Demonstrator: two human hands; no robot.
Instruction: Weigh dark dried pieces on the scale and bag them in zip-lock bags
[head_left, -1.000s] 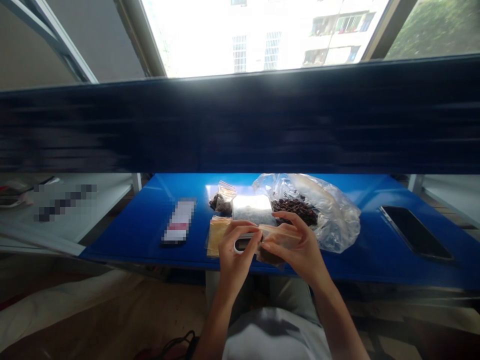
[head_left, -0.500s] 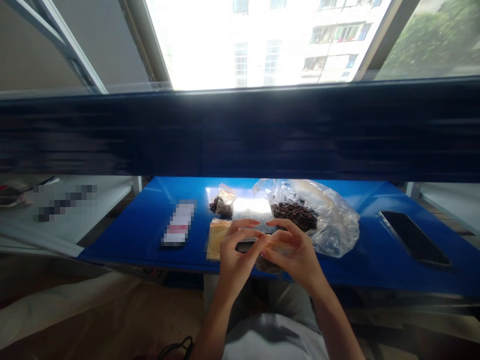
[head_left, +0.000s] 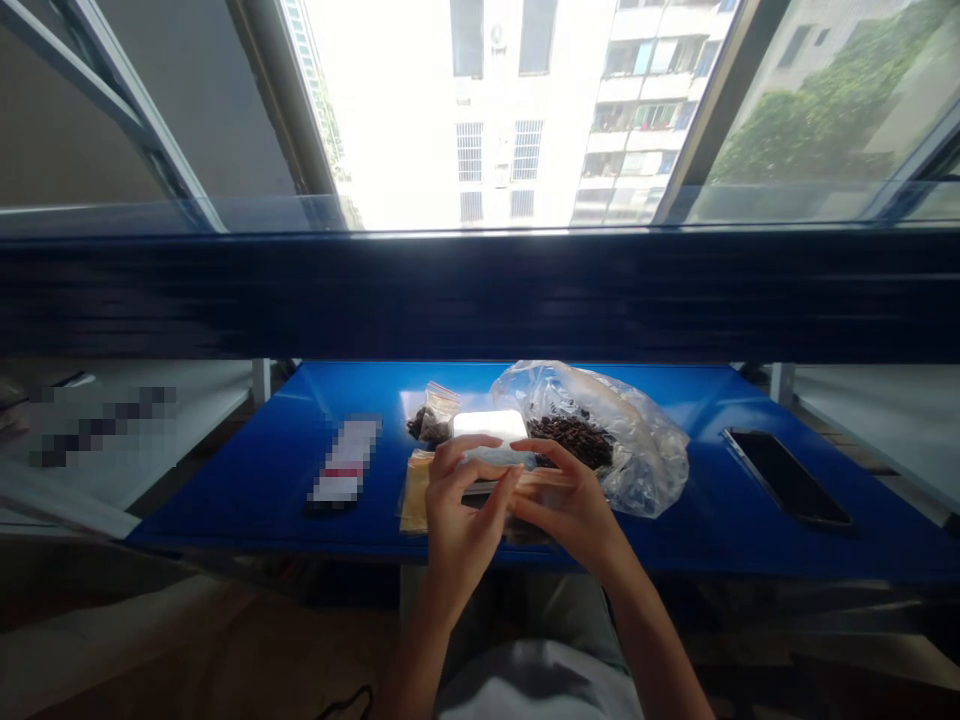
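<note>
Seven items are recorded on a blue counter (head_left: pixel 225 510), all placed by reference to a flat metal scale (head_left: pixel 487 425), whose bright top is partly overlapped by the hands.

Item one, a clear zip bag (head_left: pixel 544 488), is held just in front of the scale, above the counter. Its long axis lies crosswise, left to right, and dark contents are glimpsed low in it. The bag is closer to the right hand (head_left: pixel 570 515), and its right part is pinched by that hand's curled fingers (head_left: pixel 559 452). The left hand (head_left: pixel 459 515) is held with its fingers (head_left: pixel 480 450) bent toward the bag's left end; whether that end is gripped cannot be told.

Item two, a small zip bag of dark pieces (head_left: pixel 435 418), is set behind and left of the scale. Item three, a flat yellowish bag (head_left: pixel 416 490), lies just left of it. Item four, a large plastic bag of dark brown pieces (head_left: pixel 592 440), is placed just right of it. Item five, a blurred packet (head_left: pixel 345 460), lies farther left. Item six, a phone (head_left: pixel 787 478), is placed well to the right.
</note>
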